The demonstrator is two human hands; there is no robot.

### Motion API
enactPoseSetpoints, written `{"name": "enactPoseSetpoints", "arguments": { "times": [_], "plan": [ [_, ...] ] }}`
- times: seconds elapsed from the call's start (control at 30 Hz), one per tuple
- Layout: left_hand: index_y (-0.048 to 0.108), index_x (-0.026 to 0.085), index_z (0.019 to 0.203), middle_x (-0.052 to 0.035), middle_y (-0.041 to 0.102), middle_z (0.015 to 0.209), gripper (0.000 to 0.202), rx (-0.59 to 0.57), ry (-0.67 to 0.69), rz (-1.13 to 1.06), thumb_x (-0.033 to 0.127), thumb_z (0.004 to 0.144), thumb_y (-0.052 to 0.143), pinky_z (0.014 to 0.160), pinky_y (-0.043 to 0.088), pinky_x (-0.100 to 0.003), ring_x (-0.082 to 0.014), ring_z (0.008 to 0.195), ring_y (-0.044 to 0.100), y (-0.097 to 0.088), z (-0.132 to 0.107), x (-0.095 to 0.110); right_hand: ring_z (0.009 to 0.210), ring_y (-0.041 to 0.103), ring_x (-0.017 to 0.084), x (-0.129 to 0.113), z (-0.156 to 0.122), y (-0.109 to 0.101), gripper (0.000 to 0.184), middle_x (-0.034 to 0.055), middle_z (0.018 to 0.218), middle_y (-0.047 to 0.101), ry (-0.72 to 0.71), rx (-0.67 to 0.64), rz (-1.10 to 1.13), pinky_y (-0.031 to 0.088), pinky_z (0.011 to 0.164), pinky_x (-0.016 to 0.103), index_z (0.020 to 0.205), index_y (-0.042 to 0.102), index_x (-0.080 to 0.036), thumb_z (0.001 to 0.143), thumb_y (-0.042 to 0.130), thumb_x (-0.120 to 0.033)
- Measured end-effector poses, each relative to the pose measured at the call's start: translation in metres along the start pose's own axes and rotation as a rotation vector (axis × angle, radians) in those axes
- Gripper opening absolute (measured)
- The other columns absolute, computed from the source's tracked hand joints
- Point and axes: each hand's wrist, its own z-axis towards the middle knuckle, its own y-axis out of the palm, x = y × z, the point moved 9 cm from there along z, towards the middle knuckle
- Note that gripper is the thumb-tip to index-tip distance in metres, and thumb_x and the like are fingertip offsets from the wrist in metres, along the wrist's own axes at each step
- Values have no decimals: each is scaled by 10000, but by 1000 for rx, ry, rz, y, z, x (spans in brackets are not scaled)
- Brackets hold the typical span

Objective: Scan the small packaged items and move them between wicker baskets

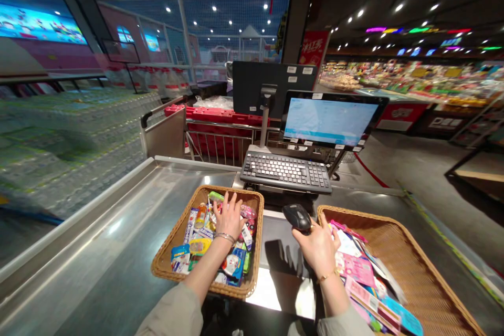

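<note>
My left hand [229, 216] reaches into the left wicker basket [169, 257], fingers spread flat over several small colourful packets [200, 244] of snacks and toys. It rests on them without a clear grip on any one. My right hand [318, 248] is closed round a black handheld barcode scanner [298, 216], held over the dark counter between the two baskets. The right wicker basket [394, 236] holds flat pink and blue packets [356, 268] along its left side, just beside my right wrist.
A black keyboard [285, 170] and a lit till screen [329, 121] stand behind the baskets, with a second monitor [271, 86] facing away. A steel counter [118, 231] runs left. Red shopping baskets [214, 115] sit behind a rail. Shop aisles lie far right.
</note>
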Motion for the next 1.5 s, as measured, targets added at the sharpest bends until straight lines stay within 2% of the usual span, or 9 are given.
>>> {"name": "enactPoseSetpoints", "arguments": {
  "times": [0.2, 0.4, 0.57, 0.73, 0.87, 0.97, 1.1, 1.33, 1.5],
  "plan": [
    [564, 279, 1333, -96, 443, 1529, 562, -112, 26, 37, 293, 786, 693, 1166, 72, -681, -358, 1462, 273, 20, 11, -11, 1404, 339, 304, -6, 0, 2, 426, 110, 1295, 644, 1, 8, -36, 209, 1122, 518, 1048, 728, -223, 720, 580, -452],
    [567, 240, 1305, -125, 582, 1390, 559, -184, 71, 38, 269, 770, 723, 1174, 39, -657, -335, 1355, 432, 45, 18, -12, 1416, 339, 289, -16, -3, 8, 409, 82, 1239, 681, -20, -35, -23, 171, 1141, 509, 1046, 727, -236, 712, 576, -418],
    [598, 227, 1260, -125, 672, 1225, 532, -224, 78, 30, 405, 775, 722, 1170, 44, -637, -326, 1223, 531, 63, 21, -11, 1413, 352, 291, -20, -5, 12, 394, 80, 1247, 678, -18, -39, -26, 174, 1139, 509, 1011, 738, -232, 698, 579, -412],
    [560, 278, 1316, -109, 668, 1239, 582, -272, 57, 8, 487, 788, 693, 1158, 51, -640, -314, 1225, 531, 80, 23, -14, 1418, 341, 299, -22, -7, 15, 348, 84, 1234, 684, -20, -58, -16, 178, 1133, 528, 964, 746, -241, 704, 580, -403],
    [586, 300, 1291, -112, 671, 1180, 589, -288, 8, 8, 534, 763, 701, 1136, 62, -666, -321, 1172, 562, 88, 25, -21, 1420, 334, 308, -22, -9, 18, 343, 75, 1236, 685, -26, -57, -12, 183, 1129, 539, 969, 740, -242, 720, 569, -403],
    [615, 332, 1247, -93, 661, 1165, 562, -287, -2, 9, 553, 739, 714, 1136, 62, -662, -316, 1160, 567, 91, 26, -26, 1422, 332, 307, -22, -10, 20, 348, 66, 1232, 687, -35, -51, -14, 181, 1131, 537, 985, 738, -249, 722, 574, -409],
    [654, 344, 1188, -67, 673, 1131, 456, -288, 38, 4, 472, 756, 721, 1140, 78, -645, -299, 1144, 574, 90, 26, -28, 1418, 342, 296, -26, -11, 20, 358, 69, 1245, 680, -35, -49, -14, 168, 1136, 529, 1002, 739, -250, 711, 587, -394],
    [711, 314, 1057, -60, 704, 1071, 377, -278, 212, 11, 509, 734, 722, 1149, 28, -638, -317, 1131, 553, 73, 16, -19, 1425, 332, 293, -33, -14, 20, 307, 37, 1231, 689, -31, -79, 13, 138, 1140, 536, 953, 744, -271, 717, 580, -380],
    [721, 278, 979, -67, 707, 1034, 300, -254, 263, 20, 478, 755, 699, 1156, 36, -631, -317, 1108, 539, 64, 9, -13, 1416, 343, 306, -37, -19, 18, 313, 45, 1250, 679, -68, -54, 8, 163, 1126, 557, 964, 739, -273, 727, 573, -394]
  ]
}}
